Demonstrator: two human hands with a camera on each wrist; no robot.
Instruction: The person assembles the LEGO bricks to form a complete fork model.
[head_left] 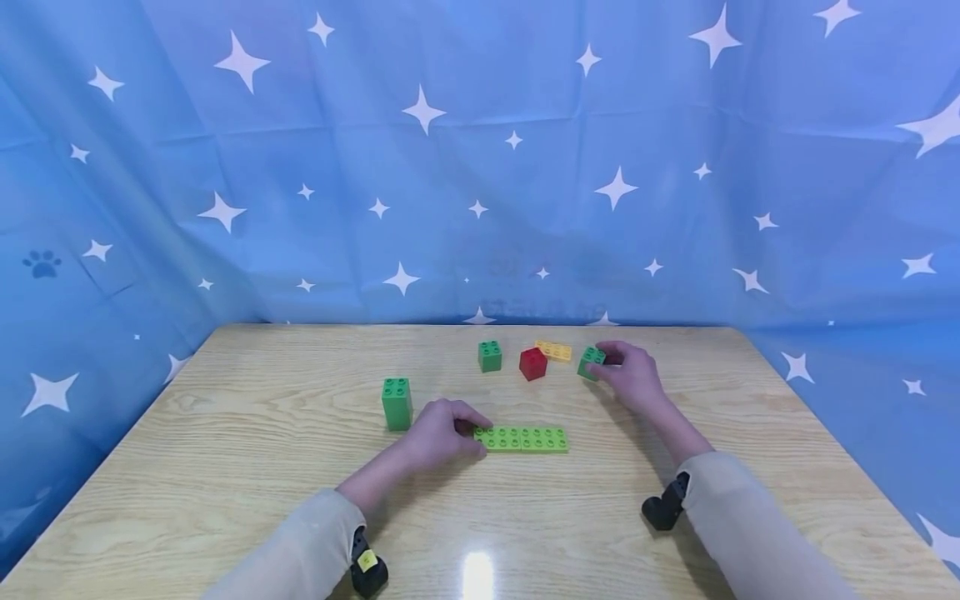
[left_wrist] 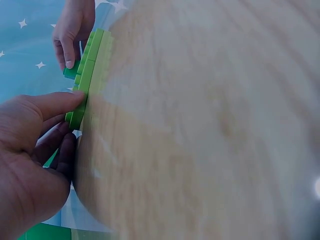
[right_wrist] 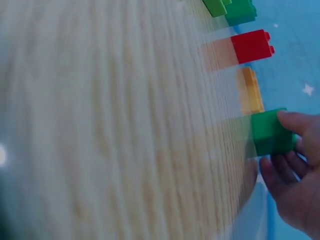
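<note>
My left hand grips the left end of a light green row, with thumb and fingers on opposite edges. Two flat studded bricks laid end to end make up this row, as a seam in its middle shows. Farther back on the right, my right hand has a dark green brick between thumb and fingers. In the right wrist view the thumb lies along the studded side of that green brick, and the fingers curl at its lower edge.
A tall green block stands just behind my left hand. Toward the back edge of the wooden table are a green brick, a red brick and a flat yellow-orange brick. A blue star-patterned curtain hangs behind.
</note>
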